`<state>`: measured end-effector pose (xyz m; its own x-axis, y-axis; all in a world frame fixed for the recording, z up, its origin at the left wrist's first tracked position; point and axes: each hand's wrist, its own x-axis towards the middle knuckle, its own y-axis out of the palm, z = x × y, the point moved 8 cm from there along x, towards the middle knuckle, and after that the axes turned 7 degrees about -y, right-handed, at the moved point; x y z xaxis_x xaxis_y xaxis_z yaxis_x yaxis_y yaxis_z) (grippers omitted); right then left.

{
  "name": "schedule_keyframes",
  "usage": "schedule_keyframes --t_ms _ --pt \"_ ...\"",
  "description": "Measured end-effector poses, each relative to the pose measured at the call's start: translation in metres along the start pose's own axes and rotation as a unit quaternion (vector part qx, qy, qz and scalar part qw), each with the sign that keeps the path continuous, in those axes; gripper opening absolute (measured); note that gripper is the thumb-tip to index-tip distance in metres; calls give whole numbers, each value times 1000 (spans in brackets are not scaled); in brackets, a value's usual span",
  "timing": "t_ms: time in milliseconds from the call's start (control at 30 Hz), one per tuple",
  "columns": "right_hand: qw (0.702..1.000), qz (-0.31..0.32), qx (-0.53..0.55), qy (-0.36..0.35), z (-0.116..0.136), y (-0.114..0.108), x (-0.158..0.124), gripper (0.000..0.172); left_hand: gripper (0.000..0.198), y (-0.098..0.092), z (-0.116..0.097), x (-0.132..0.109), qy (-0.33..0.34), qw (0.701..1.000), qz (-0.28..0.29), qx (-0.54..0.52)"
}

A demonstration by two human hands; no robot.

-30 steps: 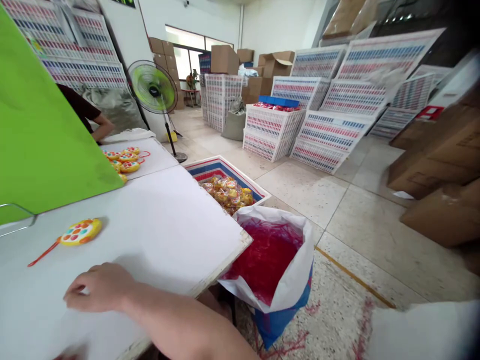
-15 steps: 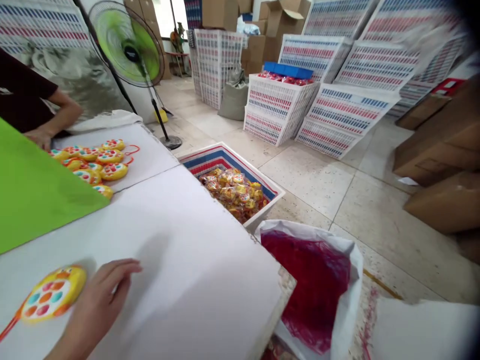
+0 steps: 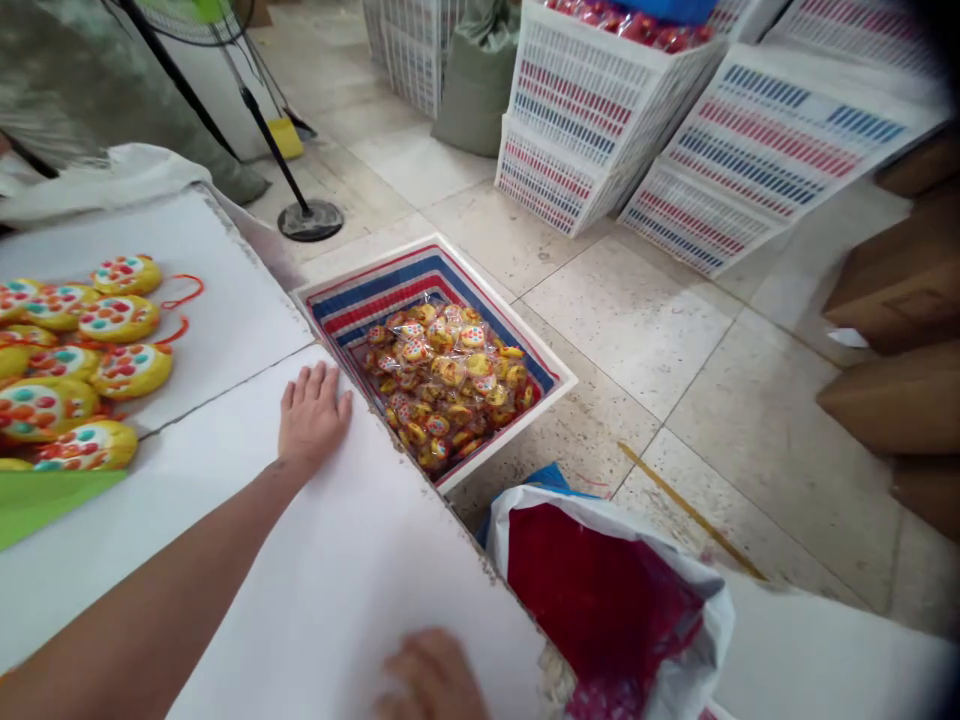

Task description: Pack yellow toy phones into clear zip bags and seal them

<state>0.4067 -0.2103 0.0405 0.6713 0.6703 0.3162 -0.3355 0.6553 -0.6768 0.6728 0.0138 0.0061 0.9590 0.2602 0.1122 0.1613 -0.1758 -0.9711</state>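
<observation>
Tiled floor (image 3: 600,320) and stacked crates (image 3: 577,95) are seen beyond a white tabletop (image 3: 322,580) with a chipped edge. Left hand (image 3: 313,415) is laid palm-down near that edge, fingers stretched out and slightly parted, nothing seen held. Right hand (image 3: 435,680) is blurred and cut off at the bottom; whether its fingers are wide or narrow cannot be told. Unwrapped yellow toys (image 3: 120,318) are bunched on the tabletop at left, cord loops (image 3: 182,290) trailing; wrapped toys (image 3: 450,375) are heaped in the striped crate (image 3: 405,285), lower, just past the edge. Risks, as judged: cord loops could be snagged by the fingers and several toys dragged at once; anything pushed over the edge could be lost among red strands (image 3: 592,580) in the open sack (image 3: 712,640), or dirtied on the floor if the gap beside the crate is hit; clear wrapping could be torn if the heap is grabbed hard; skin could be scraped by the rough edge.
</observation>
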Motion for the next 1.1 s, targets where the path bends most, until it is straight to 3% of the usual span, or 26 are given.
schedule_keyframes --t_ms 67,167,267,767,967,1100 --pt "995 -18 -94 35 -39 -25 -14 26 56 1 -2 -3 3 1000 -12 20" --pt "980 -35 -197 16 -58 -45 -21 29 55 0 -3 -5 -4 999 -11 32" --pt "977 -60 -202 -19 -52 -48 -18 25 55 -2 -3 -4 -11 999 -6 37" --pt "984 -42 -174 9 -53 -51 -13 28 55 -3 -4 -4 -28 999 16 19" --pt "977 -91 -194 -10 -53 -50 -16 27 54 -1 -3 -4 -28 999 18 21" --pt "985 -113 -126 -16 -57 -51 -3 25 55 -1 -2 -4 -22 999 13 21"
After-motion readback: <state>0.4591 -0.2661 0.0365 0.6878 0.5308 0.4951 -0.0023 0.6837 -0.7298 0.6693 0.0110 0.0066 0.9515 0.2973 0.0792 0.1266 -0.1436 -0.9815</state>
